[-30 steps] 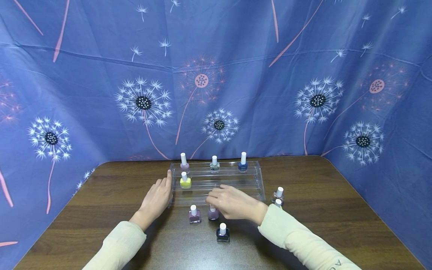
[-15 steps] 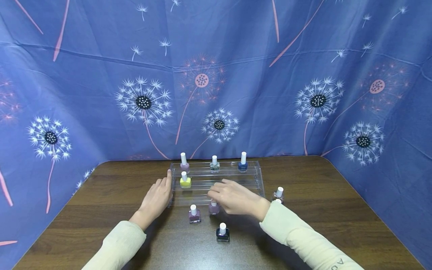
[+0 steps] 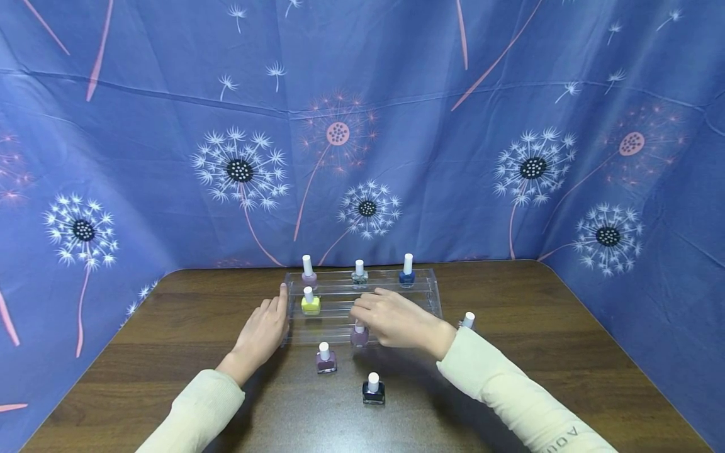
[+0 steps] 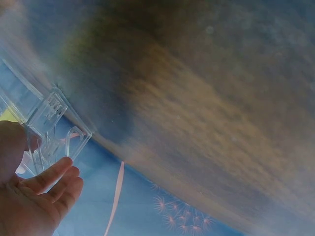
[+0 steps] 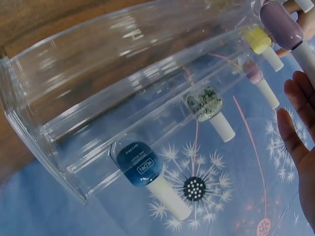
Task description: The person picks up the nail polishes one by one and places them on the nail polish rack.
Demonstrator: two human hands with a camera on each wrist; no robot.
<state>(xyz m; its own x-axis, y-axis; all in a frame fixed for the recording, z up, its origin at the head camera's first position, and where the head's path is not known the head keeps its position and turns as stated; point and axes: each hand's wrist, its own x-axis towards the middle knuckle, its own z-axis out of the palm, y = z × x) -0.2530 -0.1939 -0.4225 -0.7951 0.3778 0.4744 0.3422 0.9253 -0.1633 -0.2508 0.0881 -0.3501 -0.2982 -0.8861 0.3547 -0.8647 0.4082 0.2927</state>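
My right hand (image 3: 391, 318) pinches a mauve nail polish bottle (image 3: 359, 338) by its white cap, upright at the front of a clear tiered display rack (image 3: 437, 305). In the right wrist view the mauve bottle (image 5: 283, 24) shows at the top right, beside the fingers. My left hand (image 3: 263, 327) rests against the rack's left end, its index finger straight along the side; in the left wrist view several extended fingers (image 4: 61, 184) lie by the clear end panel (image 4: 44, 113). On the rack's back tier stand pale mauve (image 3: 308, 280), glitter (image 3: 359, 278) and blue (image 3: 406, 279) bottles; a yellow one (image 3: 310, 306) is lower left.
A purple bottle (image 3: 326, 360) and a black bottle (image 3: 373, 394) stand on the wooden table (image 3: 306, 415) in front of the rack. Another white-capped bottle (image 3: 468, 319) at the right is partly hidden by the sleeve. A blue patterned cloth (image 3: 442, 201) hangs behind and at both sides.
My right hand has moved up and forward with the mauve bottle, from the table before the rack to its front tier. The left hand stays at the rack's end.
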